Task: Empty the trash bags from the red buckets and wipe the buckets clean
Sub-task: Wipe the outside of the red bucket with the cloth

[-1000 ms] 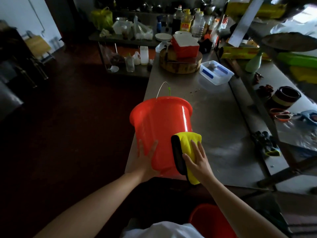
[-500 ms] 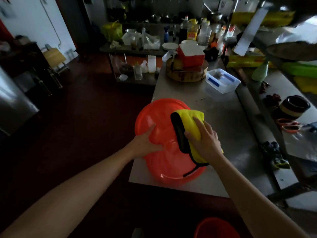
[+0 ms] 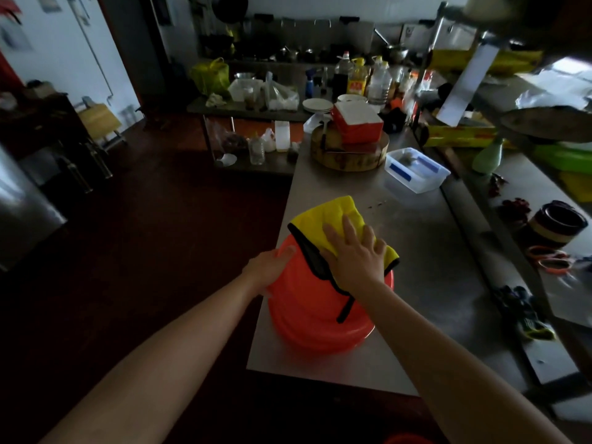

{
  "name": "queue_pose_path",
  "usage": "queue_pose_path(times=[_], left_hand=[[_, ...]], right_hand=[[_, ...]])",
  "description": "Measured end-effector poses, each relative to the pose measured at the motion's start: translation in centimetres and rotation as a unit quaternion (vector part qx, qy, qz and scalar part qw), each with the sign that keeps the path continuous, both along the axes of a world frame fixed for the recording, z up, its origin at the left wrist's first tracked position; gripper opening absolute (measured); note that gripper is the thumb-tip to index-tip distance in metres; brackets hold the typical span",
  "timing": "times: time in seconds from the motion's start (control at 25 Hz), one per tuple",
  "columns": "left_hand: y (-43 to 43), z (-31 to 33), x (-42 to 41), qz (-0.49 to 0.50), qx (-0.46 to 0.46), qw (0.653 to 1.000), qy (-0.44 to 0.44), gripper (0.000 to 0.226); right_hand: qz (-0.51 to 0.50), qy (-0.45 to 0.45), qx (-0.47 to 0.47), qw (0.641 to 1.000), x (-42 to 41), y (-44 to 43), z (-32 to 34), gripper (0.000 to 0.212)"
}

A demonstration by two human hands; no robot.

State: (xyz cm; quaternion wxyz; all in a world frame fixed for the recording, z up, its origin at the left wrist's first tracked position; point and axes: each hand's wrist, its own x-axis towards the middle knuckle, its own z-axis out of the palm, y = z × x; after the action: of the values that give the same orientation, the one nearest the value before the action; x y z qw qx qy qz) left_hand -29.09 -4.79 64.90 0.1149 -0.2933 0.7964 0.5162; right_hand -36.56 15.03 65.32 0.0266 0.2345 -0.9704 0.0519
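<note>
Red bucket (image 3: 307, 302) straight ahead and close in, at the near left corner of the surface (image 3: 416, 251). Turned over or nearly so: wide rim low and toward the body, base up and away; cannot tell whether seated flat. Left hand (image 3: 270, 267) flat against the left wall, fingers straight, bracing, gripping nothing. Right hand (image 3: 355, 254) spread on the yellow cloth (image 3: 333, 216), pressing it onto the upturned base, nothing pinched. Hands apart, one on either side of the axis, right reaching farther out. Likely next: drag cloth down the wall toward the rim. Keep the left brace firm, being so near the edge and liable to slide.
</note>
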Motion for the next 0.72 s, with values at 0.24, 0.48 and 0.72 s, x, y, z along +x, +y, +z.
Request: queue_pose_path(times=[0.24, 0.48, 0.72], left_hand=[[-0.5, -3.9, -1.3, 0.036, 0.061, 0.993, -0.097, 0.076], [1.1, -5.3, 2.2, -0.113, -0.272, 0.952, 0.081, 0.063], [2.2, -7.5, 5.3, -0.240, -0.406, 0.866, 0.165, 0.072]], right_hand=[[0.003, -0.089, 0.053, 0.995, 0.6, -1.4, -2.5, 0.062], [0.070, -0.026, 0.035, 0.997, -0.6, -3.9, -3.4, 0.061], [0.061, -0.071, 0.047, 0.994, -1.4, -5.2, -3.7, 0.065]])
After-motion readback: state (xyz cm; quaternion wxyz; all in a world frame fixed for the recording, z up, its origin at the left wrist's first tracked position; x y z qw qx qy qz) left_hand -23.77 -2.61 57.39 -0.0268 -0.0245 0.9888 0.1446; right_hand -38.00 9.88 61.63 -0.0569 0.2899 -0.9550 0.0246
